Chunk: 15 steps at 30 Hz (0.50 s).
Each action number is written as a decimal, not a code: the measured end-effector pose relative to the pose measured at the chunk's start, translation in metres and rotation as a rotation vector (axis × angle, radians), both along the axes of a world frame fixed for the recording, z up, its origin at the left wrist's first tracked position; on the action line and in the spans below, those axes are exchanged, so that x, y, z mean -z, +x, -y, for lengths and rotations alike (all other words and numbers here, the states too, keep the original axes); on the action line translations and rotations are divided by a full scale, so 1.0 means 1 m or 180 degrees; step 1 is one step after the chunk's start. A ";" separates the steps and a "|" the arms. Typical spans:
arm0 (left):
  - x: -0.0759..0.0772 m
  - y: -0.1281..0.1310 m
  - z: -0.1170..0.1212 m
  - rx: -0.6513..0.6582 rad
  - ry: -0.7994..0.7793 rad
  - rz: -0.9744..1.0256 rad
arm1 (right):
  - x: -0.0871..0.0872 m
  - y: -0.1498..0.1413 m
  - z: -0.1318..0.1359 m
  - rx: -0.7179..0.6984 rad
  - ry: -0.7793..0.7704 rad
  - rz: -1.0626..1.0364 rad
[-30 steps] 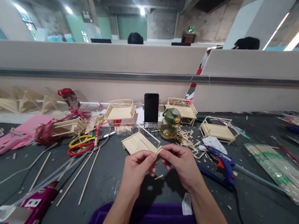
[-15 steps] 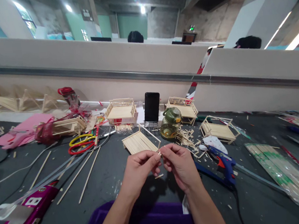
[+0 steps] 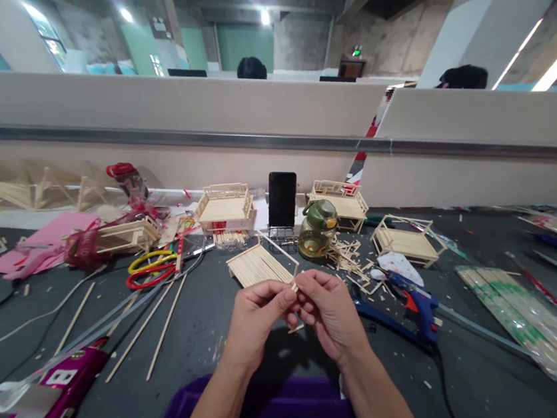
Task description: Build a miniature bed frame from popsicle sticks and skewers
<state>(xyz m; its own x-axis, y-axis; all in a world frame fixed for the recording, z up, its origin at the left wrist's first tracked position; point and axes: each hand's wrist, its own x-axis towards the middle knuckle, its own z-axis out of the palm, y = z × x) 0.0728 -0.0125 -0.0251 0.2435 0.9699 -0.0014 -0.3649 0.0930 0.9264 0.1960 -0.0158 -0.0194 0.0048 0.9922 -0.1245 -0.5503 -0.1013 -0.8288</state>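
Just nearside of the slatted platform [image 3: 259,265], the left hand [image 3: 256,315] and right hand [image 3: 330,305] are pinching a small wooden piece [image 3: 295,287], its pale end facing nearward, fingers [image 3: 281,300] hiding its long axis.

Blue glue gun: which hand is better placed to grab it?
Probably the right hand: the blue glue gun lies on that side, farther from the left hand. Both hands are pinching small wooden pieces, though.
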 end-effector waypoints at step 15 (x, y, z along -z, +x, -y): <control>0.001 0.000 -0.004 -0.0199 -0.0074 -0.0262 | 0.013 -0.005 -0.005 0.0521 0.0473 0.0787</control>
<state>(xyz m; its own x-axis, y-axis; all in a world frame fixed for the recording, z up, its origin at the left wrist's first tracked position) 0.0724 -0.0087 -0.0256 0.1808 0.9826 -0.0418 -0.2933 0.0944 0.9514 0.1914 -0.0105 -0.0323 0.1776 0.9830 0.0463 -0.3297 0.1037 -0.9384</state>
